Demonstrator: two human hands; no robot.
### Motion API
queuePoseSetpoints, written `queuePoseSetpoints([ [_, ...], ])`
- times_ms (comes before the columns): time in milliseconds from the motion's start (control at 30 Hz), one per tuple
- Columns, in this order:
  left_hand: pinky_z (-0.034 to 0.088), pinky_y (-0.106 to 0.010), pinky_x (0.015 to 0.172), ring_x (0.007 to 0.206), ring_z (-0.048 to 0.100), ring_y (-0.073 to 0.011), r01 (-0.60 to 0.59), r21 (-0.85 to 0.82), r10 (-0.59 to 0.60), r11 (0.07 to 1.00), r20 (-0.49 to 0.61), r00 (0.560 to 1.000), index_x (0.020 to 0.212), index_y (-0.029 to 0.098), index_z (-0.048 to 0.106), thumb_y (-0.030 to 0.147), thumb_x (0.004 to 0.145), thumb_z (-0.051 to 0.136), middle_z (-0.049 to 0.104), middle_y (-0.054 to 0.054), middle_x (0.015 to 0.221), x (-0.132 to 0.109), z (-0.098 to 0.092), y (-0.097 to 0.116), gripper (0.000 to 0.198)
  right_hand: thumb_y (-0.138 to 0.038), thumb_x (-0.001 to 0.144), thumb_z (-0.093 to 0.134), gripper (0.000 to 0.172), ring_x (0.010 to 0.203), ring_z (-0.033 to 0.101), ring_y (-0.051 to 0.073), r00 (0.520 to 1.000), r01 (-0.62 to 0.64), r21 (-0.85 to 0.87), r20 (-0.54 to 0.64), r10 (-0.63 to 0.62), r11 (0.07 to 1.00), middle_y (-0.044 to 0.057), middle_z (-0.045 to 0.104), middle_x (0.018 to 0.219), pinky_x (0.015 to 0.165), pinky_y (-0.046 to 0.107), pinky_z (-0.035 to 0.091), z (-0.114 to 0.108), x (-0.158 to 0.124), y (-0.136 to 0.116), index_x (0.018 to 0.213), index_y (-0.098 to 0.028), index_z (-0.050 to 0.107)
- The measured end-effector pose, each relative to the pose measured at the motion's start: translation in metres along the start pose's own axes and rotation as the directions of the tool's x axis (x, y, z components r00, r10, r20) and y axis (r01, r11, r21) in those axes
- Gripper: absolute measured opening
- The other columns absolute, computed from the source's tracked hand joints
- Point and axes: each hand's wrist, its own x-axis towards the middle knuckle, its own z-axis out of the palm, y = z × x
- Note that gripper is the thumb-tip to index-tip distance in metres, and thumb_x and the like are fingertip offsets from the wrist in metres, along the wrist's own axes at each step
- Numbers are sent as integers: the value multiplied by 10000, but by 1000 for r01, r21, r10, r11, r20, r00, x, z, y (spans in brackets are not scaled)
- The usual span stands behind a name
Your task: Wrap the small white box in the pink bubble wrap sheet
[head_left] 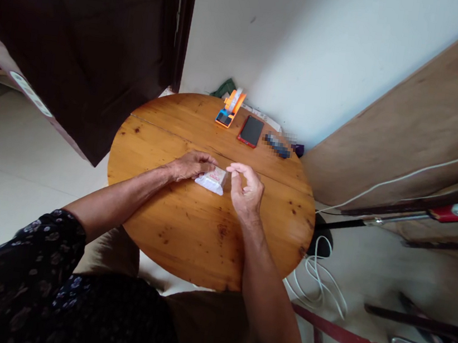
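A small white packet (212,180) with faint reddish print lies on the round wooden table (191,234), in front of my body. My left hand (193,166) holds the packet at its left side, fingers bent over its upper edge. Just off the packet's right end is my right hand (247,189), its thumb and forefinger brought together in a pinch. Whatever is between those fingertips, if anything, is too small to make out.
Toward the back of the table stand an orange tape dispenser (232,107), a red-edged phone or tablet (251,130) and a dark pixelated object (277,145). A wall rises behind. White cable (320,279) coils on the floor at right, near a red chair frame (359,335).
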Motion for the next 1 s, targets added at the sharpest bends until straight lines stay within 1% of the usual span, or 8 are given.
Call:
queuePoseSetpoints([
  [133, 297, -182, 465, 459, 441, -46, -21, -3, 21, 1000, 19, 1000, 942, 113, 683, 147, 867, 672, 568, 46, 589, 1, -2, -3, 83, -203, 885, 546, 294, 1085, 703, 241, 995, -30, 60, 92, 24, 998, 65, 764, 1157, 984, 432, 548, 1, 1, 6, 1140, -253, 682],
  [233, 302, -179, 470, 465, 440, -45, -39, -10, 39, 999, 45, 998, 948, 114, 697, 184, 849, 709, 564, 47, 592, 2, -4, -5, 122, -218, 894, 546, 269, 1124, 687, 242, 985, 17, 39, 171, -23, 999, 62, 750, 1185, 1009, 428, 533, 3, 0, 7, 1105, -258, 707],
  [333, 302, -185, 470, 468, 437, -49, -50, -9, 51, 999, 49, 998, 968, 109, 707, 196, 848, 707, 566, 42, 596, 3, -4, -6, 148, -245, 922, 540, 226, 1107, 686, 262, 974, 104, -60, 209, -89, 993, 79, 745, 1182, 996, 446, 519, 4, -1, 6, 1010, -241, 749],
  [467, 306, -191, 469, 468, 437, -54, -48, -6, 48, 999, 47, 998, 981, 102, 706, 176, 858, 678, 560, 40, 589, 3, -5, -6, 146, -230, 934, 527, 272, 1071, 683, 279, 956, 229, -235, 236, -173, 945, 86, 744, 1200, 947, 461, 496, 2, -3, 3, 1032, -235, 781],
  [567, 303, -193, 462, 463, 438, -57, -45, -1, 44, 999, 52, 998, 975, 99, 700, 155, 869, 649, 551, 42, 576, 3, -5, -6, 130, -218, 925, 533, 278, 1070, 679, 276, 949, 253, -274, 258, -183, 928, 89, 736, 1225, 927, 446, 483, 1, -3, 1, 1041, -232, 786],
  [667, 300, -192, 456, 455, 430, -51, -54, 4, 53, 999, 55, 997, 958, 100, 697, 149, 876, 641, 554, 41, 583, 3, -4, -5, 110, -204, 916, 535, 275, 1080, 678, 272, 949, 234, -237, 265, -169, 943, 89, 732, 1220, 950, 442, 477, 2, -3, 1, 1033, -230, 782],
  [800, 308, -191, 454, 439, 427, -49, -42, 9, 41, 999, 43, 998, 973, 105, 698, 142, 881, 643, 561, 44, 575, 1, -4, -3, 114, -255, 926, 559, 220, 1087, 687, 265, 971, 148, -114, 203, -123, 982, 70, 742, 1174, 989, 445, 494, 4, -3, 0, 974, -249, 773],
  [1000, 316, -184, 455, 412, 432, -57, -47, -4, 46, 999, -164, 985, 1001, 117, 688, 120, 881, 635, 555, 47, 497, -2, -11, 7, 131, -296, 935, 571, 174, 1093, 691, 251, 999, -44, 95, 16, 43, 995, 66, 751, 1135, 989, 460, 532, -3, 2, 2, 935, -256, 741],
])
